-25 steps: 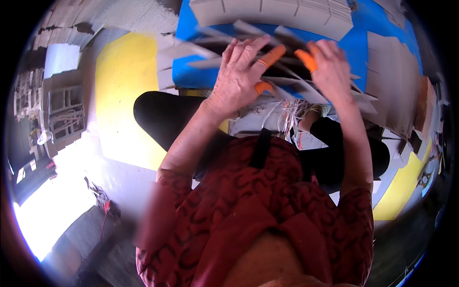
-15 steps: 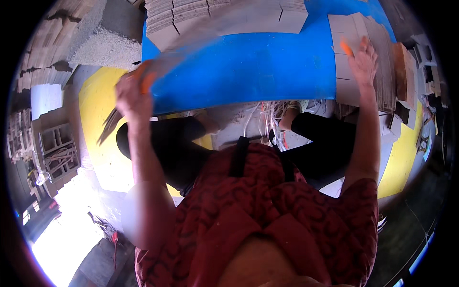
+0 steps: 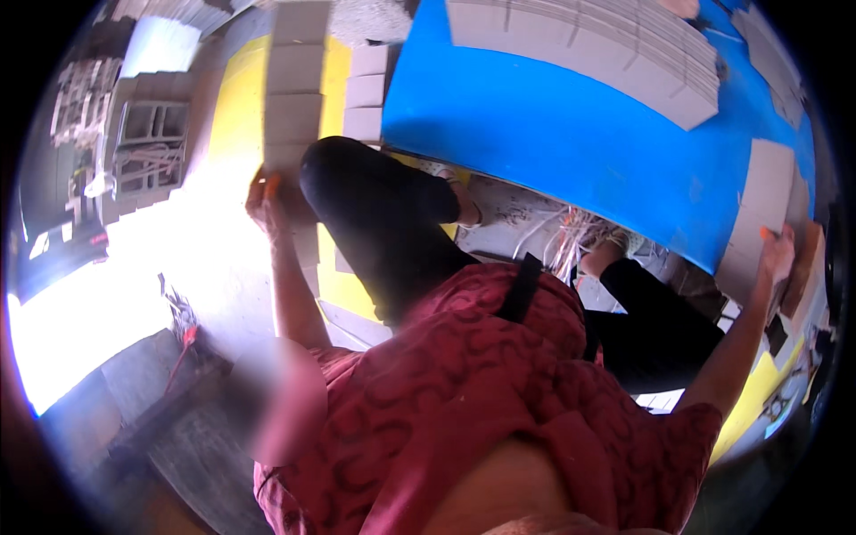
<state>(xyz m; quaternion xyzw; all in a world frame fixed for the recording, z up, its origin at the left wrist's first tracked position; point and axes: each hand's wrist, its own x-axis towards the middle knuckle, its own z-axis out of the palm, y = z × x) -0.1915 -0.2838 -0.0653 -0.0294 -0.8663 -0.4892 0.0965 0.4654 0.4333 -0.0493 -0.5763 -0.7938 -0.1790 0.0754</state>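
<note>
My left hand [image 3: 265, 205], with orange finger covers, is closed on the edge of a long grey-brown cardboard strip [image 3: 296, 71] marked by crosswise creases. That strip stands out over the floor to the left of the blue tabletop [image 3: 535, 134]. On the right, my right hand [image 3: 778, 256] is at the outer edge of another creased cardboard strip [image 3: 758, 196], its orange-covered thumb on the top face and its fingers bent round the side. Those fingers are partly hidden.
A thick stack of cardboard strips [image 3: 588, 45] lies at the back of the blue top. Beside my left knee is more creased cardboard [image 3: 364, 94]. Loose white straps [image 3: 580, 232] lie between my feet. Hollow blocks [image 3: 152, 147] stand at the far left.
My view and body have turned left. The left hand has swung the strip off the blue top to the left. The right hand has gone from spread fingers to closing on a strip's edge.
</note>
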